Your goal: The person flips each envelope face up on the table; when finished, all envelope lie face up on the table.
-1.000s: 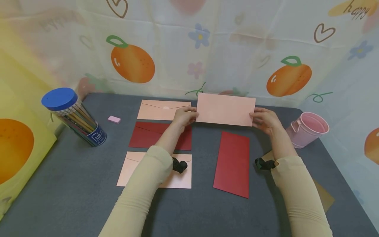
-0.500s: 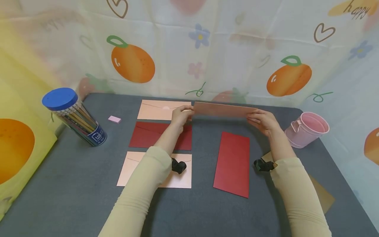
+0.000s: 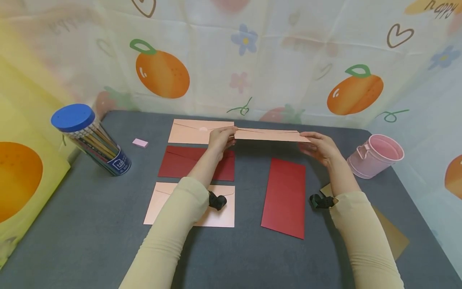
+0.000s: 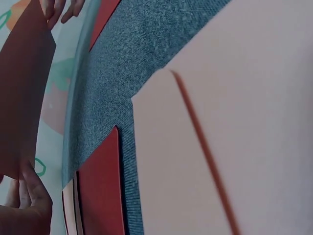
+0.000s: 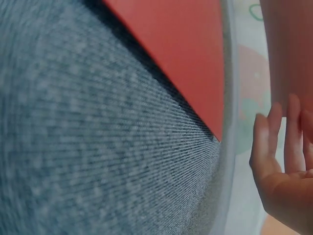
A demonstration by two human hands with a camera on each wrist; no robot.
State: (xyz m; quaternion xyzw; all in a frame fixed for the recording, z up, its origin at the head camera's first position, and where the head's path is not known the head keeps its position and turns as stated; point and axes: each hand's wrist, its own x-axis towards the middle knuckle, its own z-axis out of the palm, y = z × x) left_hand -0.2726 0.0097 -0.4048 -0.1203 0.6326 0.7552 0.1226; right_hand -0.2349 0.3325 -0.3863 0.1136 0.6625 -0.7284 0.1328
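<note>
Both hands hold a peach envelope (image 3: pixel 268 135) by its short ends, raised above the back of the table. It is tilted so that it looks thin in the head view, with flap lines on its upper face. At its left end is my left hand (image 3: pixel 221 141), fingers pinching the edge. The right end is pinched by my right hand (image 3: pixel 320 148). In the two wrist views the envelope's shaded underside (image 4: pixel 24 93) shows. Left of it lie a peach envelope (image 3: pixel 191 131), a dark red envelope (image 3: pixel 180 161) and a pale pink envelope (image 3: pixel 160 200), in a column.
A red envelope (image 3: pixel 283 198) lies lengthwise in front of the held one. Partly under the right forearm is a brown envelope (image 3: pixel 391 235). A pink bucket (image 3: pixel 371 158) stands right. At left are a blue-lidded pencil jar (image 3: pixel 95 140) and a pink eraser (image 3: pixel 140 143).
Both hands have tipped the held envelope from facing me, plain side showing, to nearly flat with its flap side visible. It sits slightly lower. The other envelopes have stayed put.
</note>
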